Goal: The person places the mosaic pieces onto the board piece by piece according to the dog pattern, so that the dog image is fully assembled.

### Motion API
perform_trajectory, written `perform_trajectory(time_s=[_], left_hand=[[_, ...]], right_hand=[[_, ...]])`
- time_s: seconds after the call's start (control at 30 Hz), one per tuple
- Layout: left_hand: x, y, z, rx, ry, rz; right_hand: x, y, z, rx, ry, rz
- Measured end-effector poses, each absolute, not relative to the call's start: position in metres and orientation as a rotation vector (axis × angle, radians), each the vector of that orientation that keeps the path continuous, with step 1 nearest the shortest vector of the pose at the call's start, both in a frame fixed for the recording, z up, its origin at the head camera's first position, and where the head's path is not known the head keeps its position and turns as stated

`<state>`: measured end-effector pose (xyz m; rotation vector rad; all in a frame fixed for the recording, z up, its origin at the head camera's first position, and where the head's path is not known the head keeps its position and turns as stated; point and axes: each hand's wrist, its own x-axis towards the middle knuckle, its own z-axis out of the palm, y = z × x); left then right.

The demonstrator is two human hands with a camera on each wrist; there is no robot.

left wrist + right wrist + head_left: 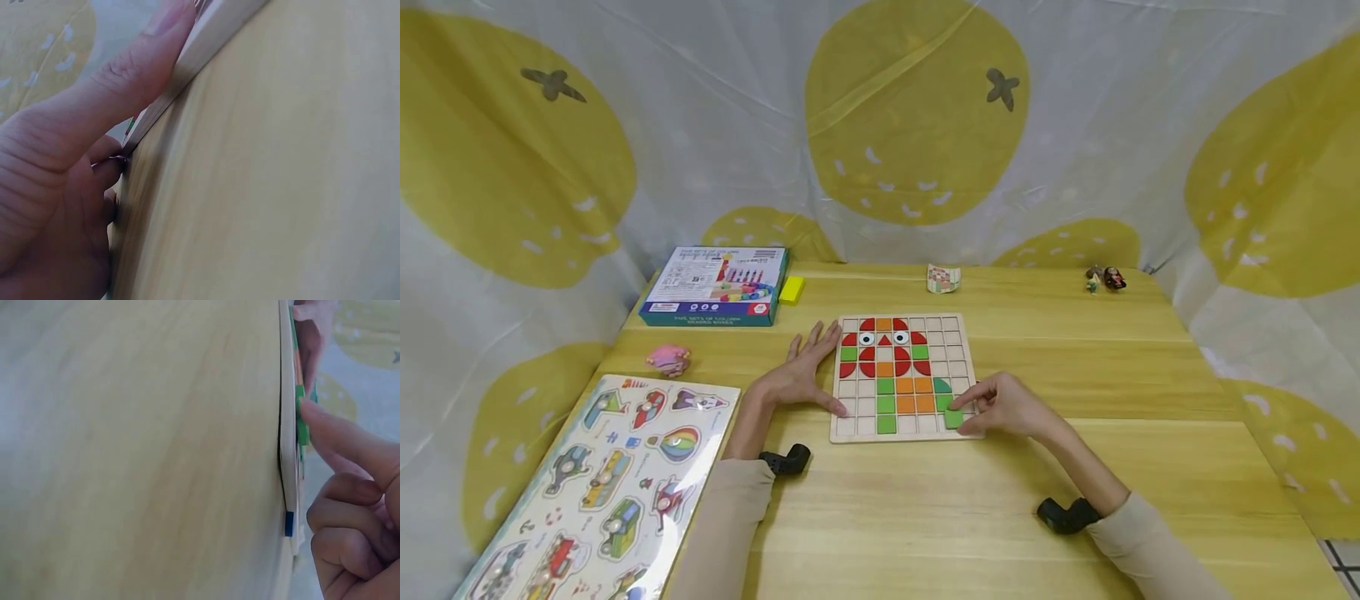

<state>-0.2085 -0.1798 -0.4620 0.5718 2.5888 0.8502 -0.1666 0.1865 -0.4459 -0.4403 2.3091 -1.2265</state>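
A wooden grid board (pixel 938 423) lies in front of me, partly filled with red, orange and green tiles and two eye tiles (pixel 867 339). My left hand (pixel 792 377) rests along its left side, fingers spread and thumb on the lower left corner; the left wrist view shows the thumb (pixel 125 75) against the board's edge. With thumb and index finger, my right hand (pixel 1009 407) pinches a green square tile (pixel 953 419) at the board's lower right part. In the right wrist view that tile (pixel 303 432) sits slightly proud of the board, its other fingers curled below.
A peg puzzle with vehicle pictures (pixel 647 450) lies at the left. Behind it are a pink toy (pixel 668 360), a boxed set (pixel 715 287) and a yellow block (pixel 792 290). A small pattern card (pixel 943 279) lies behind the board, and small figurines (pixel 1114 278) stand at the back right.
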Motion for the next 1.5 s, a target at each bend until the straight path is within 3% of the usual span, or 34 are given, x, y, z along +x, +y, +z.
perform_trajectory(time_s=[0.4, 0.6, 0.9, 1.5], left_hand=[[-0.206, -0.185, -0.463, 0.569, 2.6, 0.843], [-0.207, -0.183, -0.465, 0.582, 2.596, 0.856], [-0.205, -0.182, -0.463, 0.556, 2.591, 0.853], [-0.209, -0.181, -0.464, 0.567, 2.598, 0.826]], right_hand=[[-0.169, 0.169, -0.447, -0.488, 2.313, -1.192], [-0.178, 0.185, -0.442, -0.563, 2.315, -1.134], [-0.202, 0.225, -0.443, -0.304, 2.436, -1.232], [-0.213, 0.222, -0.447, -0.342, 2.41, -1.164]])
